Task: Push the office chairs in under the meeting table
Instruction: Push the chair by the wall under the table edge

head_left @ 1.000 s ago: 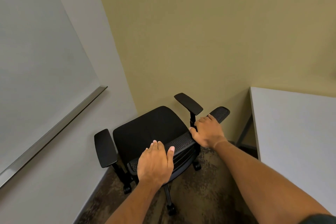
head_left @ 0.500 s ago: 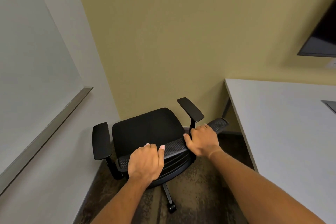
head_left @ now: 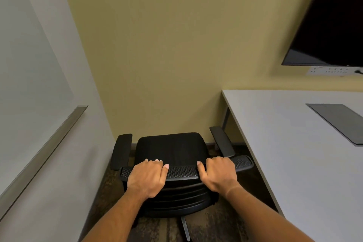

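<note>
A black office chair (head_left: 172, 149) stands in the room's corner, its seat facing the yellow wall and its two armrests pointing away from me. My left hand (head_left: 147, 178) grips the left part of the mesh backrest's top edge. My right hand (head_left: 219, 176) grips the right part of the same edge. The white meeting table (head_left: 294, 143) lies to the right, its left edge close beside the chair's right armrest. The chair's wheels are mostly hidden below the seat.
A whiteboard with a metal tray (head_left: 45, 151) hangs on the left wall. A dark screen (head_left: 332, 21) is mounted on the yellow wall above a socket strip (head_left: 334, 70). A grey panel (head_left: 339, 122) sits in the tabletop. Patterned carpet covers the floor.
The chair has swivelled from angled to square with the yellow wall, and both hands have closed on its backrest. My view has turned right, bringing in more table and the screen.
</note>
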A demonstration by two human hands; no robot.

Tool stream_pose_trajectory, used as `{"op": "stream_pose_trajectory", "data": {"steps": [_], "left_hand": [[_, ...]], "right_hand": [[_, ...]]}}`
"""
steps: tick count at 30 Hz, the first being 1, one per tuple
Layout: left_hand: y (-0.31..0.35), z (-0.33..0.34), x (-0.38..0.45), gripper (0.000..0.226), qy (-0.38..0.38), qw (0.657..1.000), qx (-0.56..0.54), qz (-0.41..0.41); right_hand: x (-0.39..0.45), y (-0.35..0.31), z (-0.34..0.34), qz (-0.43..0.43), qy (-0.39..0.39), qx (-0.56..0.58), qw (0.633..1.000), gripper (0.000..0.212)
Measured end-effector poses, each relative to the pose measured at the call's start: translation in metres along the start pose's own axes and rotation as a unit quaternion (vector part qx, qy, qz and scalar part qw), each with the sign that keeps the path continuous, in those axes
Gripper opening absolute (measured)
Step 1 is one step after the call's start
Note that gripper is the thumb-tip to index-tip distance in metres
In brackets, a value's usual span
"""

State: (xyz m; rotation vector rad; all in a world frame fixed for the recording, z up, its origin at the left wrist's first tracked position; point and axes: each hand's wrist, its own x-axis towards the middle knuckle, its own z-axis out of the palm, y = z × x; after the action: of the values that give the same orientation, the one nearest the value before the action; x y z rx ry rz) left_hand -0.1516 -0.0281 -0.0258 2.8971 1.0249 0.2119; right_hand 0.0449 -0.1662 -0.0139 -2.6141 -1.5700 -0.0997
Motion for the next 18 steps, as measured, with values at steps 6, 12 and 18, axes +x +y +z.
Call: {"op": "stream_pose_trajectory", "data": {"steps": [6,12,18], "left_hand": [[0.008,-0.001,-0.006,0.055,-0.035,0.998,0.0,0.045],[0.015,-0.001,0.015,0.056,-0.055,0.993,-0.017,0.103],[0.019,0.003,0.047,0.058,-0.055,0.986,-0.024,0.156]], "right_hand": [[-0.042,0.001,-0.007,0.053,-0.004,0.016,0.998,0.061],[-0.061,0.007,-0.007,0.106,0.012,0.024,0.994,0.066],[-0.057,0.012,-0.007,0.168,-0.04,0.026,0.985,0.083]]}}
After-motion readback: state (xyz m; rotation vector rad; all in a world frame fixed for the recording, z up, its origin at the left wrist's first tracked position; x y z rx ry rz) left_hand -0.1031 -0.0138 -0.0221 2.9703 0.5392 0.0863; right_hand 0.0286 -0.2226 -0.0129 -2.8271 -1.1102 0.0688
